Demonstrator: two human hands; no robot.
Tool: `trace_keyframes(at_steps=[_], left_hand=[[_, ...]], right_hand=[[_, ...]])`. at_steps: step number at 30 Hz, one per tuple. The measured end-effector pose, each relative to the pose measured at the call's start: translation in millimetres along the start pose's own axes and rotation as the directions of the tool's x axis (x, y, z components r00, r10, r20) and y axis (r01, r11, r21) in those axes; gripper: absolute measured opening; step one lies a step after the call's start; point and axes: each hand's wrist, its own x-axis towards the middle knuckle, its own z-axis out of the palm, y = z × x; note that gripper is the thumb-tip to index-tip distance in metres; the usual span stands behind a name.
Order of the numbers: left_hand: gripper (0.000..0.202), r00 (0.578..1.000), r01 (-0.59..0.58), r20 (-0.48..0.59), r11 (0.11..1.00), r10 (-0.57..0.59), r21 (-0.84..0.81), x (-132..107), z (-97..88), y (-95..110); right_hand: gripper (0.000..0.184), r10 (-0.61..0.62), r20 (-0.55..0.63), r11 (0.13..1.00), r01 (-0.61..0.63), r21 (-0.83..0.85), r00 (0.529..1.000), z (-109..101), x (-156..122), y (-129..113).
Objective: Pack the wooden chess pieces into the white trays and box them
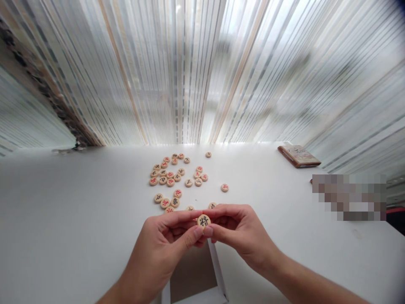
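Note:
Between the fingertips of both hands I hold a round wooden Chinese chess piece with a black character facing me. My left hand pinches its left side and my right hand its right side. Below them lies an open box with white walls and a brown-grey floor, partly hidden by my hands and wrists. Beyond my fingers, several more chess pieces, such as a red-marked one and a black-marked one, are scattered on the white table; some near my fingers are partly covered.
A flat brown-edged box or book lies at the table's back right. Nearer me on that side is a pixelated patch. One red-marked piece sits apart from the others. Striped curtains hang along the far edge of the white table.

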Motion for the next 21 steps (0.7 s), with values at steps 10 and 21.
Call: trace_keyframes(at_steps=[10, 21], left_hand=[[0.018, 0.996, -0.037, -0.077, 0.997, 0.042, 0.069, -1.9, 3.4, -7.3], [0.016, 0.993, -0.051, -0.108, 0.997, 0.057, 0.056, -7.9, 9.7, -15.3]], right_hand=[[0.029, -0.028, -0.001, 0.999, 0.028, -0.036, 1.0, -2.2, -4.1, -0.6], [0.024, -0.2, -0.055, 0.815, 0.135, -0.563, 0.978, -18.0, -15.6, 1.5]])
